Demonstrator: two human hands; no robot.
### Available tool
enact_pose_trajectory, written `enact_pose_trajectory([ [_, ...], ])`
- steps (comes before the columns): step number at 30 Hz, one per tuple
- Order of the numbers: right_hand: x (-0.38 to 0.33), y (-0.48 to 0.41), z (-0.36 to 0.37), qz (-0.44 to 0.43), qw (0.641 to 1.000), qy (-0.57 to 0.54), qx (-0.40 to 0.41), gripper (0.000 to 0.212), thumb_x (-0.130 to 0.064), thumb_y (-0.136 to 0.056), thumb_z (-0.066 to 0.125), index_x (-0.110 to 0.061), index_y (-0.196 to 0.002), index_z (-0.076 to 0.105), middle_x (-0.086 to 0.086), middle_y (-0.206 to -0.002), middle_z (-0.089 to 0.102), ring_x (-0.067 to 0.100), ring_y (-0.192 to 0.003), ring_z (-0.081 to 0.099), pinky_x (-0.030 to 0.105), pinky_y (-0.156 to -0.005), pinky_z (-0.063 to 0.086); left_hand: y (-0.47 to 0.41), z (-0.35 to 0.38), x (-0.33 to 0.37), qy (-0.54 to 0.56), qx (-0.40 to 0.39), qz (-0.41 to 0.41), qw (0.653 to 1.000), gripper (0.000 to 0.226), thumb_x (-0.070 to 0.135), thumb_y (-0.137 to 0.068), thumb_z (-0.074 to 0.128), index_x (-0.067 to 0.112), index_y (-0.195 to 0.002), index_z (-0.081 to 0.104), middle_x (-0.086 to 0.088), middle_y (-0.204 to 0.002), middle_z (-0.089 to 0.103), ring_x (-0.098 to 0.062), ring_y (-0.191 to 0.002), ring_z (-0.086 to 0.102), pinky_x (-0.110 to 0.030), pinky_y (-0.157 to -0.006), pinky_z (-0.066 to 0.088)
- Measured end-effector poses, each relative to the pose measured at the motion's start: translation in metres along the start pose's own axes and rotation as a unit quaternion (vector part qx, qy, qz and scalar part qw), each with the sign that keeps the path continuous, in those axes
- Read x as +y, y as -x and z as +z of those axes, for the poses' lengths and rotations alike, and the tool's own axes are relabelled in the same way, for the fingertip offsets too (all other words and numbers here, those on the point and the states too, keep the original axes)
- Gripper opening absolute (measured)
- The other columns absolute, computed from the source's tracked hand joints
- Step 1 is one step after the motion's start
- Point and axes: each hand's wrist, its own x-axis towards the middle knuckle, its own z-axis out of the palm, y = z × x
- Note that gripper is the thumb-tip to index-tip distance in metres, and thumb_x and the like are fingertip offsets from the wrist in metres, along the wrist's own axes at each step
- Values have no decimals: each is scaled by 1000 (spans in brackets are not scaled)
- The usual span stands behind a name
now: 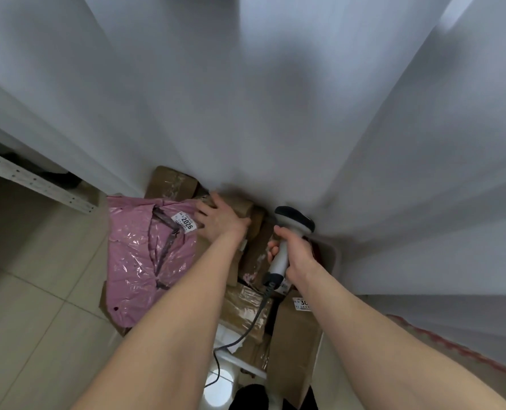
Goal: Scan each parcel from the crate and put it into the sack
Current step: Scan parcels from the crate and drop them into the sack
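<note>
My right hand (293, 253) grips the white handle of a barcode scanner (290, 232), whose dark head points toward the wall. My left hand (220, 217) reaches over the crate and rests on a brown cardboard parcel (239, 207) at the far side; its fingers lie over the parcel's top edge. A large pink plastic mailer (145, 253) with a white label reading 2026 lies to the left. Several brown boxes fill the crate (336, 255), among them a flat one (296, 344) near me with a label. No sack can be made out.
A white wall rises directly behind the crate. A perforated white shelf rail (38, 184) crosses at the left above the tiled floor (24, 306). The scanner cable (245, 329) trails down toward me. A red-edged surface (452, 347) lies at the right.
</note>
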Motion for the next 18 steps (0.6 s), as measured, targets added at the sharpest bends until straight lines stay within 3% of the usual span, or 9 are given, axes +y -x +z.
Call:
enact_pose_trajectory([
  [3, -2, 11, -3, 1, 1000, -2, 2, 16, -17, -87, 69, -5, -94, 61, 8, -63, 58, 11, -42, 51, 23, -44, 48, 2, -19, -7, 15, 15, 23, 1000, 113, 56, -65, 78, 21, -150, 12, -20, -150, 11, -40, -137, 19, -54, -103, 38],
  [6, -9, 34, 0, 2, 1000, -12, 2, 17, -17, -86, 70, -7, -96, 61, 7, -65, 60, 12, -46, 52, 25, -47, 49, 9, -60, -14, 70, 26, 51, 996, 108, 55, -66, 74, 23, -150, 13, -18, -150, 13, -39, -137, 19, -51, -104, 34],
  [9, -21, 66, 11, -16, 1000, -7, 4, 18, -15, -85, 70, -6, -99, 63, 6, -66, 61, 13, -50, 56, 26, -50, 49, 19, -113, -18, 140, -7, 28, 990, 104, 51, -71, 70, 23, -152, 10, -18, -152, 13, -41, -138, 17, -48, -110, 27],
  [12, -36, 103, 24, -46, 999, 11, 10, 25, -12, -83, 71, -4, -104, 61, 7, -76, 61, 17, -64, 59, 28, -49, 51, 37, -166, -22, 216, -44, 16, 975, 100, 51, -63, 68, 17, -147, 25, -18, -145, 32, -40, -132, 32, -45, -110, 32],
  [14, -46, 128, 30, -69, 997, 35, 18, 34, -11, -82, 72, -5, -111, 56, 11, -90, 58, 23, -78, 59, 37, -62, 57, 56, -200, -27, 288, -57, 29, 955, 90, 47, -57, 67, 14, -136, 39, -14, -135, 47, -32, -121, 46, -38, -102, 40],
  [16, -53, 150, 30, -89, 993, 73, 24, 43, -10, -81, 71, -5, -120, 53, 13, -100, 58, 29, -91, 58, 47, -86, 55, 76, -226, -34, 358, -57, 42, 931, 58, 36, -70, 70, 14, -120, 48, -9, -121, 57, -21, -100, 53, -31, -83, 43],
  [18, -56, 176, 30, -82, 993, 86, -16, 43, -8, -81, 69, -6, -122, 56, 13, -100, 62, 29, -94, 61, 46, -89, 53, 98, -248, -41, 409, -56, 42, 910, 33, 28, -80, 65, 19, -107, 48, -6, -107, 57, -14, -81, 51, -28, -67, 39],
])
